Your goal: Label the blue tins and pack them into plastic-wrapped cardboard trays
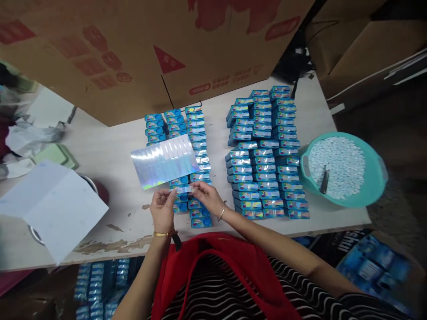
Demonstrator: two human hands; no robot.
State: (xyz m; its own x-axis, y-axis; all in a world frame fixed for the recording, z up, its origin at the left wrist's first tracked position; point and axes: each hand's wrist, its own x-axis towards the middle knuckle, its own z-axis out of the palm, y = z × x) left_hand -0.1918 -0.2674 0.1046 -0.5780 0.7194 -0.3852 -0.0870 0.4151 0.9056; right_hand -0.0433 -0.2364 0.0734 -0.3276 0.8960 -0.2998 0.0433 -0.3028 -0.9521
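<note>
My left hand [162,209] and my right hand [208,197] pinch the two ends of a small shiny holographic sticker strip [183,190] between them, just above the near end of a stack of small blue boxes [187,146]. A silver holographic sticker sheet [164,161] lies on top of that stack, just beyond my fingers. A second, wider block of the same blue boxes [265,153] stands to the right, apart from both hands.
A teal basin [373,178] full of small white tablets with a dark tool in it sits at the table's right end. A large cardboard carton [140,53] stands behind the stacks. White paper [50,204] covers a bowl at left. More blue boxes [96,280] lie below the table edge.
</note>
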